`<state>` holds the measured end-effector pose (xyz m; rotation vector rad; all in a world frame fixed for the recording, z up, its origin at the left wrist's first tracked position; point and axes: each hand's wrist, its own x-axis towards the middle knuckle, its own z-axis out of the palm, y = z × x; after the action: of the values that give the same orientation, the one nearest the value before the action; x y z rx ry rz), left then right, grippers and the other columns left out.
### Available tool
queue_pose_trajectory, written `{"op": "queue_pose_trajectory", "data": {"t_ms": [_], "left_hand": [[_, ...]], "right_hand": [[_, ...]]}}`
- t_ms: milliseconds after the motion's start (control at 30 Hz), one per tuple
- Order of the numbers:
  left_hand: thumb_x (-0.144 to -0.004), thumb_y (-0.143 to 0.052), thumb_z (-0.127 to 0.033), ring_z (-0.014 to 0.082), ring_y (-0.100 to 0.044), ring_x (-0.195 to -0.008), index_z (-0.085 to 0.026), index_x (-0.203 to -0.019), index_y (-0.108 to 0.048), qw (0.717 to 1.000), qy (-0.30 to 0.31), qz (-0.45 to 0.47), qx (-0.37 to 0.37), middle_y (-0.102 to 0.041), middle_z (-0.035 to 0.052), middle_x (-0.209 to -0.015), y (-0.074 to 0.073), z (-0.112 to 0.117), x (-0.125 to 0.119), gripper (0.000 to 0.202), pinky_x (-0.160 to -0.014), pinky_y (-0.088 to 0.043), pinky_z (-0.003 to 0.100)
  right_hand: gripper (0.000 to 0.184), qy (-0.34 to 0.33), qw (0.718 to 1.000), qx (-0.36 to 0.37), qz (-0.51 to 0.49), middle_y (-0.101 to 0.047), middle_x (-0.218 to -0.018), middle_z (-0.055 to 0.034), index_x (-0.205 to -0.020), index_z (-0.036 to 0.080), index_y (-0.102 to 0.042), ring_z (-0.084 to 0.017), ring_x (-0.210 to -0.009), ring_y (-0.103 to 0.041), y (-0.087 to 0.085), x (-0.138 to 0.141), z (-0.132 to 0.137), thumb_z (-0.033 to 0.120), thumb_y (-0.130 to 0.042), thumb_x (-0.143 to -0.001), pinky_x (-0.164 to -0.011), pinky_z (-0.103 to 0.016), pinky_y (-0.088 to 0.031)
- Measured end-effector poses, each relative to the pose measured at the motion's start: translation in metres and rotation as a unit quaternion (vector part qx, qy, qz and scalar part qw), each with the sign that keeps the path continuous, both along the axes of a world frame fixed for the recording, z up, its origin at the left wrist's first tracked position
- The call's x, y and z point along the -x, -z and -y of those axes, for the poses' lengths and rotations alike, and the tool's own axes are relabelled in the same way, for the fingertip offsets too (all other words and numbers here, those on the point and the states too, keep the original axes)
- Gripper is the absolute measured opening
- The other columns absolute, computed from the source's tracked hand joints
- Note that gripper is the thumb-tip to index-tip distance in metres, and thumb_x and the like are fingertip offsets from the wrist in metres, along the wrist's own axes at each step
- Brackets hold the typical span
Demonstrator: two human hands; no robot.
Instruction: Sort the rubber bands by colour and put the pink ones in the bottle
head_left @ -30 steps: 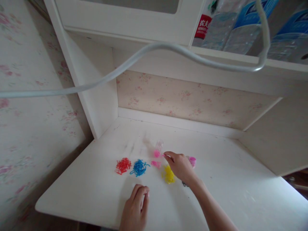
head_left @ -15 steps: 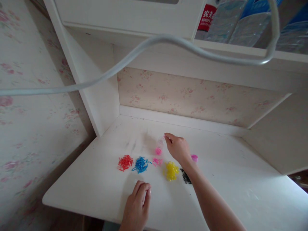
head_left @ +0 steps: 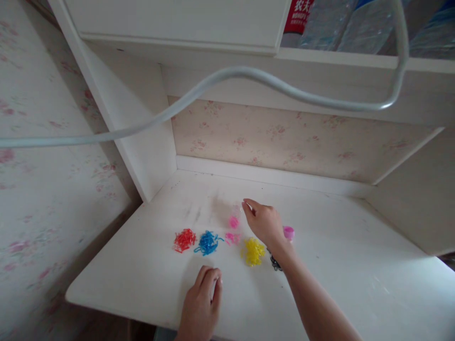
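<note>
My right hand (head_left: pixel 263 221) is over the desk, thumb and forefinger pinched beside the top of a small clear container (head_left: pixel 237 209) with pink contents (head_left: pixel 233 222) at its bottom. Whatever the fingertips hold, if anything, is too small to tell. My left hand (head_left: pixel 202 300) rests near the front edge with curled fingers; their inside is hidden. Between the hands lie a blue pile of small bands (head_left: pixel 208 243), a few pink bands (head_left: pixel 232 238) and a yellow pile (head_left: pixel 253 252). A red pile (head_left: pixel 185 240) is farther left. My right forearm partly covers a black pile (head_left: pixel 276 263).
A pink round lid-like piece (head_left: pixel 288 232) lies right of my right wrist. The white desk (head_left: pixel 348 265) meets a back ledge and side panels. A pale cable (head_left: pixel 241 72) crosses high in view. Bottles (head_left: pixel 327 26) stand on the upper shelf.
The view has shifted slightly. A faint pink bit seen at my right fingertips before no longer shows there. My left hand stays in place.
</note>
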<state>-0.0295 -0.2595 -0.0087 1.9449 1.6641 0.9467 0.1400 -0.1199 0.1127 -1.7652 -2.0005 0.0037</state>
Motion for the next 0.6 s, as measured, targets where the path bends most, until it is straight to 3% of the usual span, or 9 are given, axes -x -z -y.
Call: {"op": "queue_pose_trajectory", "data": {"t_ms": [167,333,467,600], "left_hand": [[-0.089,-0.044,-0.029,0.0132,-0.062,-0.072,-0.024,-0.084,-0.058,0.993,-0.011,-0.098,0.064,-0.061,-0.0009,-0.085,-0.019,-0.016,-0.012,0.015,-0.064,-0.044,0.022],[-0.087,-0.047,-0.033,0.0156,-0.064,-0.072,-0.024,-0.088,-0.060,0.975,-0.037,-0.211,0.059,-0.063,0.0007,-0.091,-0.031,-0.044,-0.030,0.015,-0.059,-0.042,0.023],[-0.089,-0.043,-0.032,0.0187,-0.064,-0.075,-0.020,-0.087,-0.060,0.960,-0.041,-0.276,0.027,-0.063,0.0048,-0.092,-0.032,-0.065,-0.038,0.021,-0.055,-0.041,0.025],[-0.090,-0.041,-0.027,0.0201,-0.064,-0.072,-0.018,-0.086,-0.060,0.949,-0.037,-0.313,0.013,-0.062,0.0058,-0.088,-0.029,-0.079,-0.040,0.021,-0.051,-0.039,0.026]], "right_hand": [[0.029,0.010,0.998,0.027,-0.056,-0.066,-0.063,0.0032,-0.104,0.032,-0.066,-0.013,-0.059,-0.062,0.037,-0.006,0.035,0.040,-0.040,-0.092,-0.054,-0.022,-0.032],[0.019,-0.001,1.000,0.014,0.015,-0.067,-0.078,0.0008,-0.093,0.029,-0.066,-0.016,-0.074,-0.059,0.078,-0.002,0.062,0.028,-0.048,-0.089,-0.063,-0.026,-0.030],[0.013,-0.025,0.998,0.002,0.066,-0.063,-0.080,-0.0038,-0.075,0.023,-0.065,-0.020,-0.081,-0.053,0.088,-0.001,0.062,0.027,-0.056,-0.084,-0.071,-0.031,-0.029],[0.015,-0.037,0.997,0.002,0.072,-0.062,-0.079,-0.0051,-0.072,0.022,-0.065,-0.020,-0.080,-0.051,0.092,-0.001,0.057,0.026,-0.056,-0.083,-0.070,-0.033,-0.027]]}}
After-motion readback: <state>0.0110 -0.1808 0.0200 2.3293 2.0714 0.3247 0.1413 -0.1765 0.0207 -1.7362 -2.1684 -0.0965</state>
